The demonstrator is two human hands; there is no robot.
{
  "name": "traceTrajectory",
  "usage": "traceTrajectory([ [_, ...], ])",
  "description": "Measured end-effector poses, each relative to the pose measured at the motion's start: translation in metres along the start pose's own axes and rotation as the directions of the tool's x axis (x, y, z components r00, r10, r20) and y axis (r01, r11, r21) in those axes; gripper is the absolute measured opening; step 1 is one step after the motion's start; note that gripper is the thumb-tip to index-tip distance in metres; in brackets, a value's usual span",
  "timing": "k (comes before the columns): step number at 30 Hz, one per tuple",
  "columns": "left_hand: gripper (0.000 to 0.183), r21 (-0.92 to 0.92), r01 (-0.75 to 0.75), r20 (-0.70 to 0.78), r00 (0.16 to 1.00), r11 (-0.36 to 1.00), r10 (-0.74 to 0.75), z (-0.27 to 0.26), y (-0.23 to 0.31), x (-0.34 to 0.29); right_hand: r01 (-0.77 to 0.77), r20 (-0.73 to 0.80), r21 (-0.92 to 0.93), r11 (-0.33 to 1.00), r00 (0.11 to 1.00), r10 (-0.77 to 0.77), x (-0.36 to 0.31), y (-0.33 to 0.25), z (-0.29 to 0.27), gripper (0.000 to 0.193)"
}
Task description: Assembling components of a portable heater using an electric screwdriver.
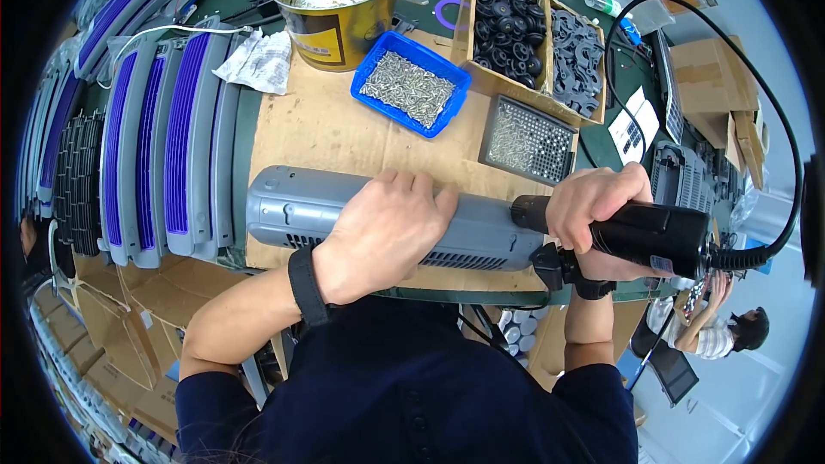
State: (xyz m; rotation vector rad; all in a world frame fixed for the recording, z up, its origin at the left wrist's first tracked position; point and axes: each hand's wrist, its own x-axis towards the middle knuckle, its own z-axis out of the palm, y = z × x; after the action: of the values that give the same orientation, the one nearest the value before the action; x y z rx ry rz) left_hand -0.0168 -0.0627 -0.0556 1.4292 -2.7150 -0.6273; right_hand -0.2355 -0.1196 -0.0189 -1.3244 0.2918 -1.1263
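A long grey plastic housing [296, 196] with slotted vents lies across the cardboard-topped bench in front of me. My left hand [391, 222] is wrapped over its middle, fingers on the far side. In my right hand [591, 206] is a black electric screwdriver [666, 236], lying roughly level, its nose pointing left at the housing's right end. Whether its bit touches a screw there is hidden. A thick black cable [756, 258] runs from the screwdriver's rear and loops up to the right.
Beyond the housing stand a blue tray [460, 90] of screws, a screw rack [526, 142], a wooden box [507, 79] of black wheels and grey parts, and a metal tin [331, 39]. Grey-and-purple housings [185, 137] line the left. A person [713, 331] is at the far right.
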Motion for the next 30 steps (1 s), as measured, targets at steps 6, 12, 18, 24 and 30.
traceTrajectory([
  [6,0.087,-0.086,0.006,-0.046,0.999,0.996,-0.010,-0.002,-0.004,-0.011,0.057,-0.060,0.029,0.998,0.997,-0.056,-0.005,0.007,-0.003,0.092],
  [12,0.085,-0.029,0.110,-0.040,0.993,0.994,-0.111,-0.012,-0.037,-0.040,0.160,-0.217,0.004,0.987,0.964,-0.156,0.016,-0.023,0.030,0.098],
  [18,0.068,0.046,0.055,-0.055,0.997,0.997,-0.053,0.002,-0.019,-0.031,-0.035,-0.270,0.072,0.997,0.961,0.054,0.036,0.014,0.063,0.092],
  [24,0.052,0.032,0.017,-0.114,0.993,0.999,-0.013,0.008,-0.021,-0.031,-0.119,-0.245,-0.063,0.991,0.964,0.100,0.025,0.037,0.062,0.100],
  [30,0.049,0.007,0.034,-0.128,0.991,0.999,-0.033,0.010,-0.023,-0.031,0.052,-0.244,0.056,0.997,0.969,-0.037,0.039,0.019,0.060,0.104],
])
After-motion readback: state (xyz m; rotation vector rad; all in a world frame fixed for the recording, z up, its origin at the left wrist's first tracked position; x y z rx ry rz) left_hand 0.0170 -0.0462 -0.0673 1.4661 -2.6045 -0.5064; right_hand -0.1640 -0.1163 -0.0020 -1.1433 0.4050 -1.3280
